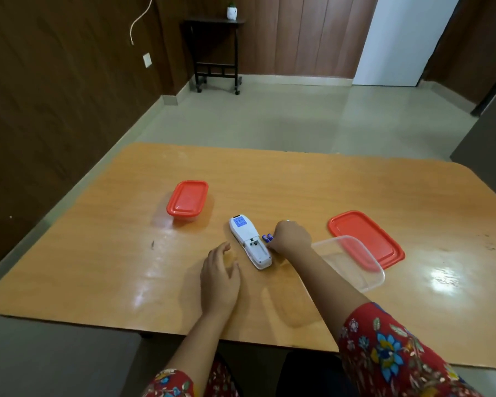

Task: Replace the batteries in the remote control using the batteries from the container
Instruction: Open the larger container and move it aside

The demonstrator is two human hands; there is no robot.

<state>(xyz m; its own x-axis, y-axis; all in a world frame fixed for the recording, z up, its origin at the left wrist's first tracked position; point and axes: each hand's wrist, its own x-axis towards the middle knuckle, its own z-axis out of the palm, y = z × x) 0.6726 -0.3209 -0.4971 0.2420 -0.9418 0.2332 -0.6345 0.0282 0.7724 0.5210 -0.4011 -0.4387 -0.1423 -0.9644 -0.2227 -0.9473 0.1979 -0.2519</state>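
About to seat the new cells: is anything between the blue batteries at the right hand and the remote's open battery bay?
Nothing visible. The blue batteries lie at the right hand, beside the remote, whose battery bay is uncovered. The left hand is on the opposite side.

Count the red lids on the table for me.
2. One red lid sits closed on the container at the table's left; the other red lid lies loose at the right, behind the open clear container. No others are visible.

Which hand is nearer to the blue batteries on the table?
The right hand. Its fingers are at the batteries, just right of the remote. The left hand rests on the table on the remote's other side, farther from them.
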